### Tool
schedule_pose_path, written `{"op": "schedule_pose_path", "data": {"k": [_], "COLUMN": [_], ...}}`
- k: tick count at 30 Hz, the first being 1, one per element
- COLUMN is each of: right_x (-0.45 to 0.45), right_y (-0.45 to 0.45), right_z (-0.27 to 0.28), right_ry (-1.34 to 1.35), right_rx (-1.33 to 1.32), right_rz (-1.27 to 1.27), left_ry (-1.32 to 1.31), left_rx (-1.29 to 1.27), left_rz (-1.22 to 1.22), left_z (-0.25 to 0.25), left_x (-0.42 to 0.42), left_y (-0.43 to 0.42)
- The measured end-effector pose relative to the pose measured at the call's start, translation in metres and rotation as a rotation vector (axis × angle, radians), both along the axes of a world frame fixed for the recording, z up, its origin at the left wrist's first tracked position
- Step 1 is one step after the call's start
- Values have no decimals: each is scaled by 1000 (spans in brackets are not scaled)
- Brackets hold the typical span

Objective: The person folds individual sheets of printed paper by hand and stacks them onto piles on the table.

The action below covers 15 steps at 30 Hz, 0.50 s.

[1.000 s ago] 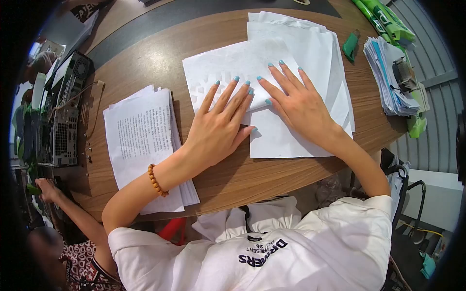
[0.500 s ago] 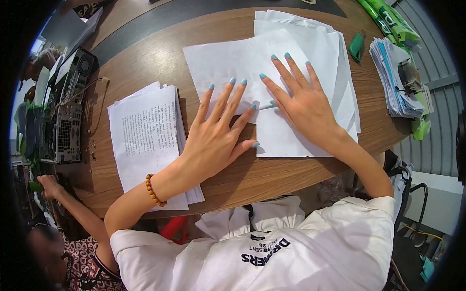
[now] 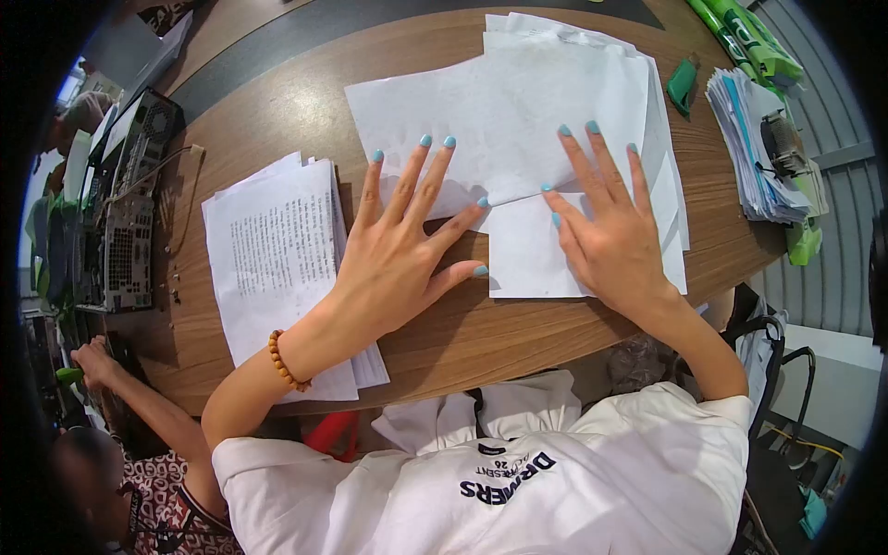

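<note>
Head view | I had the left hand [image 3: 390,242] and right hand [image 3: 612,248] spread wide, gripping nothing | top sheet [image 3: 504,116] lay under their fingers, partly on the paper pile [image 3: 532,268] — looked mostly flat, not lined up

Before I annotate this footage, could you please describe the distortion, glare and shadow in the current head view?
Head view: wide-angle bowing with black corners; pale sheen on the table, upper left; soft shadow beside the left hand; text on the printed page too small to read.
</note>
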State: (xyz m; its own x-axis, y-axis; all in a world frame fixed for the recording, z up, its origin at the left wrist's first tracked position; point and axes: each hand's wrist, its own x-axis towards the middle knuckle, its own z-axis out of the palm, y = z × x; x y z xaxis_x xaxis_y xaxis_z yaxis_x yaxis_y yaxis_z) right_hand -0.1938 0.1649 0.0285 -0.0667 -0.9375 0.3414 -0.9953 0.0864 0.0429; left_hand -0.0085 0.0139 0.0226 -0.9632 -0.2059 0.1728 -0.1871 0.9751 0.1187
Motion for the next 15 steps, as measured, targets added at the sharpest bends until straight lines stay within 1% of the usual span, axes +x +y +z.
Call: {"op": "schedule_pose_path", "data": {"k": [6, 8, 11, 15], "right_x": [-14, -15, -17, -20], "right_y": [13, 15, 15, 13], "right_z": [3, 2, 1, 3], "right_ry": [42, 57, 38, -86], "right_rx": [11, 15, -10, -24], "right_rz": [-109, -131, -125, -109], "left_ry": [-15, -62, -17, 10], "left_rx": [5, -36, -50, -55], "left_rz": [28, 131, 179, 230], "left_z": [9, 11, 11, 15], "left_x": [12, 19, 28, 29], "left_y": [1, 1, -3, -2]}}
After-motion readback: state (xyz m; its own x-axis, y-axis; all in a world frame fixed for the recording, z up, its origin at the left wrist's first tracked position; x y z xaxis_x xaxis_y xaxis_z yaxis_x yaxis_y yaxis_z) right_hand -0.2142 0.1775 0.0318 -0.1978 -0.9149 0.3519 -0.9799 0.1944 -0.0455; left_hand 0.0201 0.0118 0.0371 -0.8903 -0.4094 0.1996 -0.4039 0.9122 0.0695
